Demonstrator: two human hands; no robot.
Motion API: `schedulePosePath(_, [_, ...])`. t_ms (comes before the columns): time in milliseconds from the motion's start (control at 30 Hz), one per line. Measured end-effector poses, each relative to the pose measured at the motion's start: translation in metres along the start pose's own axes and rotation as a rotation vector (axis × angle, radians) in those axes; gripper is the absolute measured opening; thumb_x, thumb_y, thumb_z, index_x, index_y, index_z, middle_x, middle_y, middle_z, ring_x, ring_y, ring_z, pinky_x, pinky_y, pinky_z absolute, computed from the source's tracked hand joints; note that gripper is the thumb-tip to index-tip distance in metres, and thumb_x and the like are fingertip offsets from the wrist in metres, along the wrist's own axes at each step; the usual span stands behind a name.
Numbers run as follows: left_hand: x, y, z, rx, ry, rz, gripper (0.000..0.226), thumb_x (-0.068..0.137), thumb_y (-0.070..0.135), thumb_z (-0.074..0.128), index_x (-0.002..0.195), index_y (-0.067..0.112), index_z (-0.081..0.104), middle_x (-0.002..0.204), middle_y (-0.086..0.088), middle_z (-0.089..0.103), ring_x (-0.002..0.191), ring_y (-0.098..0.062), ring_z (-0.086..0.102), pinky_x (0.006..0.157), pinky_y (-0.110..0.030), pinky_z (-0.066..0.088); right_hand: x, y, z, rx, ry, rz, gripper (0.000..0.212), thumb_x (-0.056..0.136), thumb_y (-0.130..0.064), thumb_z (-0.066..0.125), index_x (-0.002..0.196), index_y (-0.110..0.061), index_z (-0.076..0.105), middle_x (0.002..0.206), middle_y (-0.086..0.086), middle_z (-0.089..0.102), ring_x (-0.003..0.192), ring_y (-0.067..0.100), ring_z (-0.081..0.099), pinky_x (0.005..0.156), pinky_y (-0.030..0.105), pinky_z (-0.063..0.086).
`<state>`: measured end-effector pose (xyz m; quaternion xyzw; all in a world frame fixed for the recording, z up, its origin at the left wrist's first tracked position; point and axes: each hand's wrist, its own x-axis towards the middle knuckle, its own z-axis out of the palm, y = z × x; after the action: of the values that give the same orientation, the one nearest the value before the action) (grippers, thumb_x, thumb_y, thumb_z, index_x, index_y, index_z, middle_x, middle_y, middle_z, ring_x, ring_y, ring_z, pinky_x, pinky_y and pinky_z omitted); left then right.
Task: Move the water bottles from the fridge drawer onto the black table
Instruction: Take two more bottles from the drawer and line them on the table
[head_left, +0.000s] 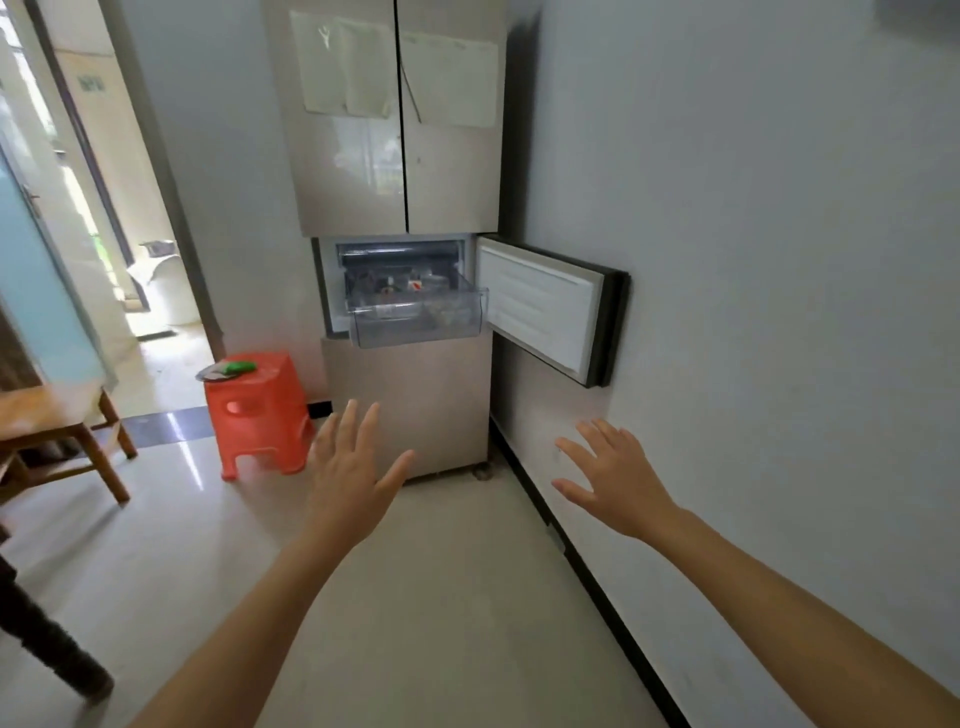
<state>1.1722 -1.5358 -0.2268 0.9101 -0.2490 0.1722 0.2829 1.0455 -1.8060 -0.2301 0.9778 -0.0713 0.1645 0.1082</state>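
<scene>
A beige fridge (400, 156) stands ahead against the wall. Its small middle door (545, 306) hangs open to the right. A clear plastic drawer (415, 325) is pulled out from the compartment, with bottles (415, 285) lying inside, blurred behind the plastic. My left hand (348, 467) and my right hand (613, 478) are both stretched forward with fingers spread, holding nothing, well below and short of the drawer. A dark table leg (47, 639) shows at the left edge.
An orange plastic stool (260, 410) with a plate and a green item stands left of the fridge. A wooden chair (57, 431) is at the far left. A white wall (753, 260) runs along the right. An open doorway (130, 234) lies beyond.
</scene>
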Motion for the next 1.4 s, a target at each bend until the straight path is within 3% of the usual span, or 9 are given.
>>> schedulePosePath(200, [0.041, -0.013, 0.031, 0.073, -0.004, -0.152, 0.097, 0.066, 0.071, 0.014, 0.143, 0.013, 0.028, 0.153, -0.012, 0.022, 0.141, -0.032, 0.014, 0.111, -0.048, 0.017, 0.071, 0.025, 0.034, 0.048, -0.048, -0.096, 0.076, 0.094, -0.055, 0.002, 0.104, -0.019, 0.069, 0.107, 0.011, 0.067, 0.101, 0.031, 0.065, 0.074, 0.042, 0.055])
schedulePosePath(400, [0.079, -0.058, 0.05, 0.148, -0.021, -0.3, 0.08, 0.08, 0.061, 0.034, 0.145, 0.014, 0.025, 0.153, -0.012, 0.02, 0.141, -0.033, 0.013, 0.111, -0.05, 0.019, 0.147, 0.007, 0.085, 0.14, -0.173, -0.174, 0.055, 0.079, -0.054, 0.033, 0.101, -0.021, 0.071, 0.108, 0.011, 0.068, 0.102, 0.03, 0.065, 0.074, 0.043, 0.055])
schedulePosePath(667, [0.187, -0.127, 0.089, 0.087, 0.006, -0.359, 0.077, 0.082, 0.055, 0.04, 0.145, 0.013, 0.025, 0.154, -0.013, 0.019, 0.141, -0.032, 0.012, 0.111, -0.049, 0.017, 0.283, -0.018, 0.13, 0.174, -0.209, -0.253, 0.057, 0.08, -0.053, 0.034, 0.109, -0.017, 0.067, 0.116, 0.016, 0.064, 0.111, 0.036, 0.059, 0.082, 0.052, 0.049])
schedulePosePath(733, [0.225, -0.141, 0.101, 0.067, -0.001, -0.341, 0.072, 0.087, 0.052, 0.043, 0.145, 0.013, 0.025, 0.153, -0.013, 0.019, 0.141, -0.033, 0.012, 0.111, -0.05, 0.016, 0.321, -0.017, 0.134, 0.198, -0.208, -0.247, 0.066, 0.082, -0.057, 0.027, 0.123, -0.017, 0.059, 0.133, 0.018, 0.052, 0.126, 0.036, 0.046, 0.097, 0.054, 0.039])
schedulePosePath(800, [0.258, -0.151, 0.11, 0.047, 0.009, -0.319, 0.067, 0.091, 0.045, 0.048, 0.145, 0.012, 0.025, 0.154, -0.013, 0.019, 0.141, -0.032, 0.011, 0.111, -0.049, 0.015, 0.353, -0.011, 0.139, 0.196, -0.199, -0.225, 0.065, 0.089, -0.059, 0.024, 0.141, -0.022, 0.036, 0.152, 0.011, 0.023, 0.143, 0.027, 0.014, 0.113, 0.046, 0.016])
schedulePosePath(867, [0.292, -0.161, 0.119, 0.026, 0.004, -0.3, 0.067, 0.091, 0.045, 0.049, 0.144, 0.011, 0.026, 0.154, -0.012, 0.019, 0.141, -0.032, 0.011, 0.111, -0.048, 0.016, 0.385, -0.005, 0.151, 0.202, -0.212, -0.178, 0.058, 0.094, -0.053, 0.031, 0.145, -0.025, 0.025, 0.156, 0.005, 0.011, 0.144, 0.022, 0.0, 0.115, 0.04, 0.006])
schedulePosePath(967, [0.329, -0.175, 0.137, 0.004, -0.049, -0.273, 0.073, 0.087, 0.054, 0.046, 0.143, 0.011, 0.029, 0.153, -0.012, 0.021, 0.14, -0.032, 0.013, 0.111, -0.047, 0.016, 0.413, -0.001, 0.168, 0.245, -0.247, -0.103, 0.061, 0.093, -0.057, 0.028, 0.145, -0.026, 0.026, 0.156, 0.003, 0.012, 0.144, 0.02, 0.0, 0.116, 0.039, 0.006])
schedulePosePath(1067, [0.347, -0.184, 0.162, -0.039, -0.113, -0.259, 0.091, 0.072, 0.068, 0.024, 0.143, 0.011, 0.03, 0.153, -0.013, 0.021, 0.14, -0.033, 0.013, 0.112, -0.046, 0.016, 0.425, 0.005, 0.187, 0.249, -0.346, -0.061, 0.058, 0.094, -0.053, 0.031, 0.145, -0.026, 0.025, 0.156, 0.002, 0.011, 0.144, 0.019, 0.0, 0.116, 0.036, 0.005])
schedulePosePath(1400, [0.452, -0.194, 0.24, -0.022, -0.185, -0.238, 0.071, 0.089, 0.052, 0.043, 0.145, 0.014, 0.022, 0.155, -0.009, 0.014, 0.142, -0.029, 0.007, 0.114, -0.042, 0.011, 0.529, 0.062, 0.245, 0.393, -0.338, 0.046, 0.056, 0.094, -0.048, 0.039, 0.144, -0.025, 0.028, 0.156, 0.001, 0.014, 0.144, 0.017, 0.005, 0.115, 0.035, 0.009])
